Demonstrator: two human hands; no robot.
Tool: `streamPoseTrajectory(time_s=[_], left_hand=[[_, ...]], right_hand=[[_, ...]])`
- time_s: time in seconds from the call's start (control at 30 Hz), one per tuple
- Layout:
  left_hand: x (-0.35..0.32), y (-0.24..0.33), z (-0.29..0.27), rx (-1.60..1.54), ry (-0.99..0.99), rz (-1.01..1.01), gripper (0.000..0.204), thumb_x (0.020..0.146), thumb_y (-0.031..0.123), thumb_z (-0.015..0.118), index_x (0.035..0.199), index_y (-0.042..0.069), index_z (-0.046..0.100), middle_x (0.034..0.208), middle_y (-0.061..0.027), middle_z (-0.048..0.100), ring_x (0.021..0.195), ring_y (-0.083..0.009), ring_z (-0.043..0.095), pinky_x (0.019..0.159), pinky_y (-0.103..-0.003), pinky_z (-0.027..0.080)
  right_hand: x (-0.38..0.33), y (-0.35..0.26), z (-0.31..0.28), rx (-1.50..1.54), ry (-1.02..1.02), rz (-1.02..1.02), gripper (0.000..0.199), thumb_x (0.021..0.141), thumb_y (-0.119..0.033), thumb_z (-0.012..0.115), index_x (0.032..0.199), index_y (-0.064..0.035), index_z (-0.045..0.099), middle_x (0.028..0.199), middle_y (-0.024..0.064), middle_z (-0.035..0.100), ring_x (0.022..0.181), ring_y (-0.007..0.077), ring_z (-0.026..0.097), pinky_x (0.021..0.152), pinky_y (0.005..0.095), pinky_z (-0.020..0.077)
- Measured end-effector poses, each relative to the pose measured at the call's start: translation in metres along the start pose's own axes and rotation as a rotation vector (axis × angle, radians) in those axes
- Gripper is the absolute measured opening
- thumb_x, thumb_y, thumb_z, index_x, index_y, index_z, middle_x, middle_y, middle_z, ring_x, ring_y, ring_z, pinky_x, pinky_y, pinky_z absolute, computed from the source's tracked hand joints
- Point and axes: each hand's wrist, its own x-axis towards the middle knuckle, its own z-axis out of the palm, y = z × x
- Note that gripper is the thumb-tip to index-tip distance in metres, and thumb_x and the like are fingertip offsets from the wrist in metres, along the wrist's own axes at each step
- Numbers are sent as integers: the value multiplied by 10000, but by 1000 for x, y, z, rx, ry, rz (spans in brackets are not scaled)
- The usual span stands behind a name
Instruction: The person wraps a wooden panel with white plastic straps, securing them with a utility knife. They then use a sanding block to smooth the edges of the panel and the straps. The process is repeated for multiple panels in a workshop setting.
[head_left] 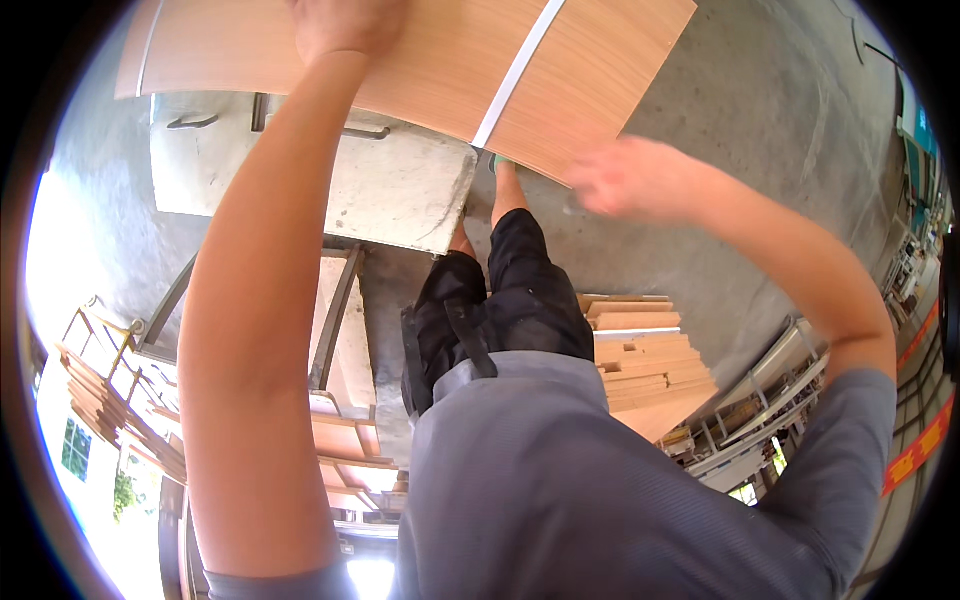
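A large wood-grain panel (430, 60) with a white strip (520, 65) across it fills the top of the view. My left hand (345, 25) lies on its upper face near the top edge, with the fingers cut off by the frame. My right hand (625, 175) is blurred by motion, just beside the panel's lower right corner. I cannot tell whether it touches the board. Below the panel I see my own legs in black shorts (500, 300) and one foot (505, 175) on the floor.
A pale, scuffed worktable (400, 190) sits under the panel, with a metal frame (335, 320) below it. A stack of cut wood boards (645, 360) lies at my right. More boards fill a rack (100, 400) at left. Metal rails (770, 400) stand on the concrete floor (760, 120).
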Motion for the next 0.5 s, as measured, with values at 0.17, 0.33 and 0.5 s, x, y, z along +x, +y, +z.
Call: streamPoseTrajectory(time_s=[0.17,0.33,0.5], left_hand=[[-1,0,-6,33,-18,-17,591,940,337,560,1443,42,461,1557,-162,399,1476,-315,309,1229,-465,205],[2,-24,17,12,51,89,603,940,437,539,1441,105,489,1556,-112,416,1464,-322,326,1215,-465,213],[1,-22,20,-35,29,103,606,952,493,538,1449,148,493,1572,-80,401,1478,-309,299,1212,-466,203]], right_hand=[[-71,27,24,215,585,308,41,797,-82,723,791,-57,691,929,88,633,943,282,635,803,373,524],[-28,84,31,160,1395,773,136,818,-189,748,804,-75,675,761,56,594,711,253,586,640,363,489],[-3,-9,92,293,1286,701,180,762,-82,764,937,-99,727,839,71,632,793,293,615,713,406,509]])
